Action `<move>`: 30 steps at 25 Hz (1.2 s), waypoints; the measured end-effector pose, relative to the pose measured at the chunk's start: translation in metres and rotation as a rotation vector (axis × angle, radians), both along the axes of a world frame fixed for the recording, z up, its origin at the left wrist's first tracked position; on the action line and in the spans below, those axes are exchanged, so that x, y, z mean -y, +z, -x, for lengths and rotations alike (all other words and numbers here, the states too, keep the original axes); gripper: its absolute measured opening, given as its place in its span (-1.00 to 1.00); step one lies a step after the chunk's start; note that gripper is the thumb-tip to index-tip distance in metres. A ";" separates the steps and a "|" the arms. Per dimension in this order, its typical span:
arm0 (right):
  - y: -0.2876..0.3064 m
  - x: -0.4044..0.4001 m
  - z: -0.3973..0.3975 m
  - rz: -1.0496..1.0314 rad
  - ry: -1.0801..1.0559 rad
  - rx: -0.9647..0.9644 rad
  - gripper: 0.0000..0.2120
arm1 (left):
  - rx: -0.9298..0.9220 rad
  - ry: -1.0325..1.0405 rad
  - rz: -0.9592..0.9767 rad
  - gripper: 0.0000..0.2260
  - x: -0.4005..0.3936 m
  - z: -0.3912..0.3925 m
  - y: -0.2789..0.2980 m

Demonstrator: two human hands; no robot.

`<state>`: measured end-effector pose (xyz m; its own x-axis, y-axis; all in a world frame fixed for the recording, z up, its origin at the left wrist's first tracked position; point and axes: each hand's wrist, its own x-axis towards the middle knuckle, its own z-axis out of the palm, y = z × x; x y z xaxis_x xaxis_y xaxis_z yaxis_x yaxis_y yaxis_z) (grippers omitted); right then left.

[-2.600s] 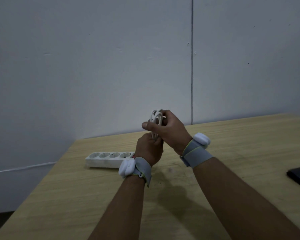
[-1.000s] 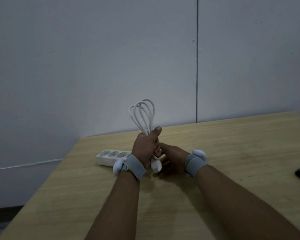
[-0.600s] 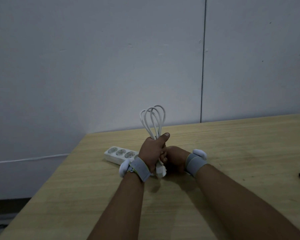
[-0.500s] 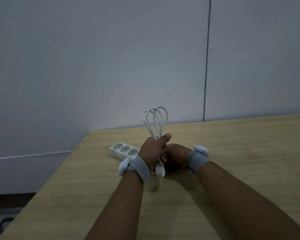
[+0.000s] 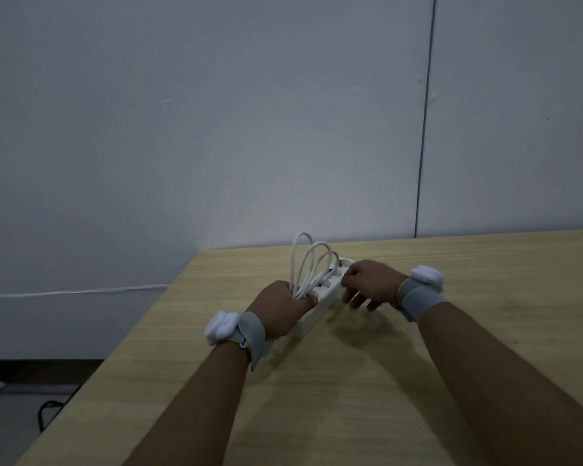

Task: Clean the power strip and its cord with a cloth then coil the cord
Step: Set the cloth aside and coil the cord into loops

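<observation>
Your left hand [image 5: 283, 309] sits just below the middle of the frame, fingers and thumb curled round the gathered base of the white cord [image 5: 312, 264], so it's gripping the bundle. The loops stand up out of that fist, three or four of them fanning toward the upper right. Right under the fist lies the white power strip [image 5: 323, 297], flat on the wooden bench [image 5: 384, 381] and running diagonally from lower left to upper right; a few sockets show between your two hands. Can't tell if the left hand actually touches the strip or just hovers on top of it.

Your right hand [image 5: 367, 284] is a bit right of center, at the strip's far end, palm down with fingers loosely bent and parted. It isn't gripping anything that I can see; whether the fingertips touch the strip is too blurry to call.

Both wrists wear a gray strap with a white puck [image 5: 221, 326] on it. Behind the bench there's a plain gray wall [image 5: 216, 129] with a dark vertical seam [image 5: 424, 122] at upper right, and a thin white cable [image 5: 74, 291] runs along it at the left edge.
</observation>
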<state>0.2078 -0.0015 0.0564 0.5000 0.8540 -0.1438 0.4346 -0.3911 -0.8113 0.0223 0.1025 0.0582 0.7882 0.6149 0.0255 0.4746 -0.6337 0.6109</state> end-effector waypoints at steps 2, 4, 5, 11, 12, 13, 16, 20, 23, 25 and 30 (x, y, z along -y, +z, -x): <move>0.015 0.006 -0.013 -0.240 -0.112 0.137 -0.88 | -0.080 -0.040 -0.123 -0.62 -0.007 0.009 -0.003; 0.024 0.005 -0.014 -0.392 -0.094 0.315 -0.81 | -0.141 -0.069 -0.221 -0.57 -0.012 0.014 -0.005; 0.025 0.002 -0.010 -0.384 -0.035 0.394 -0.77 | -0.170 -0.082 -0.276 -0.55 -0.015 0.015 -0.006; 0.030 -0.014 0.020 -0.331 0.172 0.226 -0.73 | -0.390 -0.195 -0.562 -0.46 -0.019 0.018 -0.018; 0.038 -0.016 0.026 -0.325 0.239 0.235 -0.76 | -0.409 -0.200 -0.587 -0.42 -0.018 0.017 -0.020; 0.045 -0.019 0.034 -0.280 0.313 0.283 -0.77 | -0.410 -0.195 -0.597 -0.38 -0.018 0.017 -0.022; 0.050 -0.029 0.056 0.098 0.503 0.513 -0.34 | -0.373 -0.176 -0.621 -0.33 -0.013 0.013 -0.026; 0.036 -0.046 0.070 0.449 0.593 0.761 -0.06 | -0.332 -0.160 -0.657 -0.39 -0.009 0.013 -0.035; 0.023 -0.056 0.079 0.471 0.548 0.913 0.03 | -0.344 -0.105 -0.709 -0.54 -0.003 0.018 -0.045; 0.017 -0.059 0.080 0.466 0.551 0.947 0.02 | -0.332 -0.107 -0.648 -0.59 -0.003 0.022 -0.052; 0.008 -0.056 0.077 0.467 0.497 0.996 -0.18 | -0.270 -0.185 -0.701 -0.61 -0.007 0.030 -0.058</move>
<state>0.1312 0.0549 0.0640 0.1988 0.9532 -0.2278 0.9754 -0.1699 0.1406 -0.0073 0.1096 -0.0003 0.9107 0.3839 0.1527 0.3990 -0.9130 -0.0844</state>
